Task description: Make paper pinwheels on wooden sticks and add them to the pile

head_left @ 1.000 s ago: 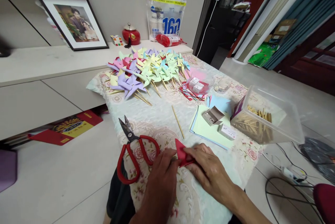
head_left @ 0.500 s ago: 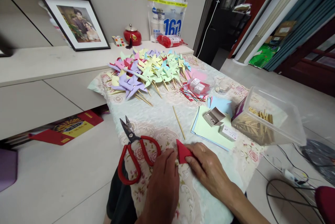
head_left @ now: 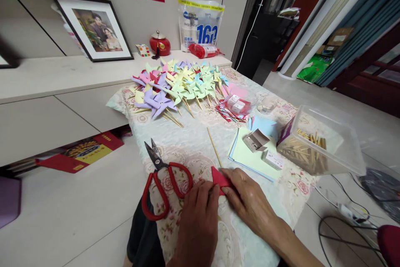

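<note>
A piece of red paper (head_left: 219,178), folded to a triangle, lies low over the flowered tablecloth between my hands. My right hand (head_left: 251,198) pinches its right side between thumb and fingers. At the paper's left edge, the curled fingers and thumb of my left hand (head_left: 200,213) press together on it; the exact grip is partly hidden. Red-handled scissors (head_left: 161,171) lie left of my left hand, blades slightly apart and pointing away. One thin wooden stick (head_left: 214,146) rests just beyond the paper.
Many finished pastel pinwheels (head_left: 184,83) are heaped at the table's far end. To the right are sheets of coloured paper (head_left: 240,156), small boxes (head_left: 272,159) and a clear plastic bin (head_left: 340,150) of short sticks. A framed photo (head_left: 93,29) stands on the cabinet behind.
My left hand has shifted slightly right, its fingers now over the red paper's left edge. My right hand keeps its hold. The view has tilted a little.
</note>
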